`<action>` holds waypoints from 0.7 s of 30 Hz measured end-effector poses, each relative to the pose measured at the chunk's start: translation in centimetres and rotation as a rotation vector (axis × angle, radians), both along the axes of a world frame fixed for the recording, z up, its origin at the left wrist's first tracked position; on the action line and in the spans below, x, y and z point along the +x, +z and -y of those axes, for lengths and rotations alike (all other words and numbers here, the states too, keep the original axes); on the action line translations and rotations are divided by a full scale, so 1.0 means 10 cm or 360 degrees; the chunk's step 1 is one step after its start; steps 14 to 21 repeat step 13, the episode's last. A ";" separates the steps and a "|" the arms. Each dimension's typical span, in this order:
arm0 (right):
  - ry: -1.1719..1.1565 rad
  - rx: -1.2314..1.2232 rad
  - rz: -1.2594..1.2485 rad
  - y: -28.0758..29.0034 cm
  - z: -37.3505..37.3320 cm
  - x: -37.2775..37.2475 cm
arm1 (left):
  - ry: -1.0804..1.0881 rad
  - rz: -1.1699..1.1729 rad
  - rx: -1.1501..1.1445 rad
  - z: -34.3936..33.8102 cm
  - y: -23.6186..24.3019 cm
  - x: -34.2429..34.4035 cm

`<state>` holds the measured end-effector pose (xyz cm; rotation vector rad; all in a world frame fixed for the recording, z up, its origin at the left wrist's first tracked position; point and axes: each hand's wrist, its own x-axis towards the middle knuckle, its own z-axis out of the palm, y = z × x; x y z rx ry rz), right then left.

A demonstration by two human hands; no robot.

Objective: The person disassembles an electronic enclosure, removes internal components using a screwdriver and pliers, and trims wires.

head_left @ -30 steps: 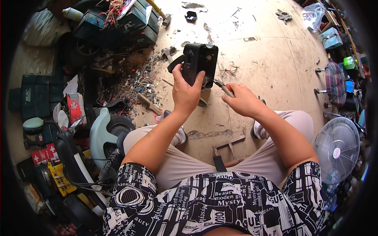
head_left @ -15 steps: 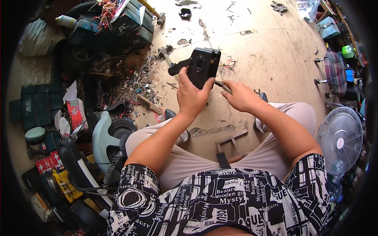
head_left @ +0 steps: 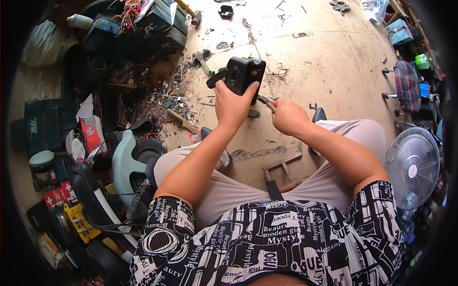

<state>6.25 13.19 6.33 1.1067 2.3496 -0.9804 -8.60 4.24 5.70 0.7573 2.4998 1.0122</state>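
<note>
My left hand (head_left: 233,106) grips a black box-shaped case (head_left: 244,76) with a curved black handle-like part (head_left: 218,78) sticking out at its left. The thumb presses on the case's right side, and the fingers wrap its lower left. In my right hand (head_left: 291,118) is a pair of pliers (head_left: 265,102) with red on the grips. The jaws point up and left, close to the lower right edge of the case. Whether they touch or bite on it, I cannot tell. Below the case, a dark green handle (head_left: 254,114) shows on the floor.
A hammer (head_left: 202,62) and a wooden brush (head_left: 181,121) lie among scraps at the left. Stacked dark green batteries (head_left: 160,28) stand at the back left. A scooter-like frame (head_left: 126,162) is by my left knee, a fan (head_left: 412,169) by my right. A metal frame (head_left: 285,172) lies between my legs.
The case has tilted, and its handle-like part has turned. My right hand has moved slightly down and right, its fingers closing further round the pliers, and the red grips now show.
</note>
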 end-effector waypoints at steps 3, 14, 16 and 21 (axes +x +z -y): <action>0.0019 -0.0041 -0.0024 -0.05 0.02 -0.04 | 0.0072 -0.0027 0.0118 0.02 -0.09 -0.13; -0.0211 -0.0785 -0.0155 -0.01 -0.03 0.05 | 0.0017 0.0214 0.0512 0.15 -0.17 -0.21; -0.0211 -0.0785 -0.0155 -0.01 -0.03 0.05 | 0.0017 0.0214 0.0512 0.15 -0.17 -0.21; -0.0211 -0.0785 -0.0155 -0.01 -0.03 0.05 | 0.0017 0.0214 0.0512 0.15 -0.17 -0.21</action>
